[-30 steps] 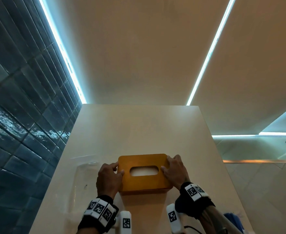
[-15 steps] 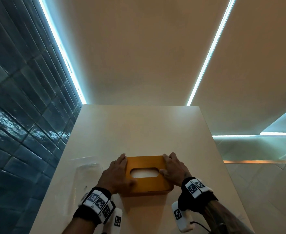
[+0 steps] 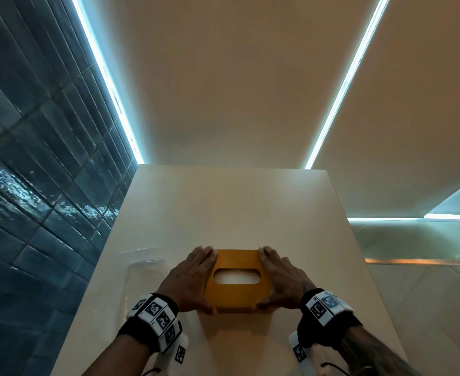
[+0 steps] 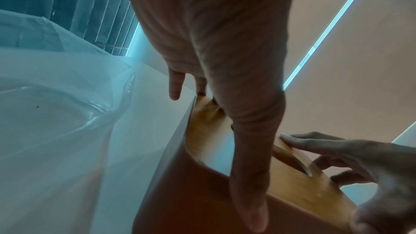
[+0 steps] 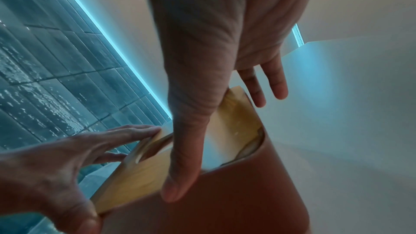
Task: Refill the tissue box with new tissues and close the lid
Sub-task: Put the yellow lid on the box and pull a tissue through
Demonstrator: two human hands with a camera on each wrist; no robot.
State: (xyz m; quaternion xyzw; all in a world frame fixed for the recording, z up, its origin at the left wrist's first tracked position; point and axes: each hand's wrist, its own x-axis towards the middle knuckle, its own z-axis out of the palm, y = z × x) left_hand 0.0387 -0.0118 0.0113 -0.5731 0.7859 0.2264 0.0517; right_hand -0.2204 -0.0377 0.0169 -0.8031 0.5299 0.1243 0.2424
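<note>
The tissue box stands on the pale counter with its wooden lid on top of the brown body. White tissue shows in the lid's oval slot. My left hand lies over the box's left end and my right hand over its right end. Fingers of both hands are straight and press on the lid's edges. Both thumbs reach down the near face. The wrist views show the lid's ends under my palms.
An empty clear plastic wrapper lies on the counter just left of my left hand. A blue tiled wall runs along the counter's left side. The counter's right edge drops to a tiled floor.
My left hand went from curled at the box's left edge to flat across its left end. My right hand slid outward to the right end. The box has stayed in place.
</note>
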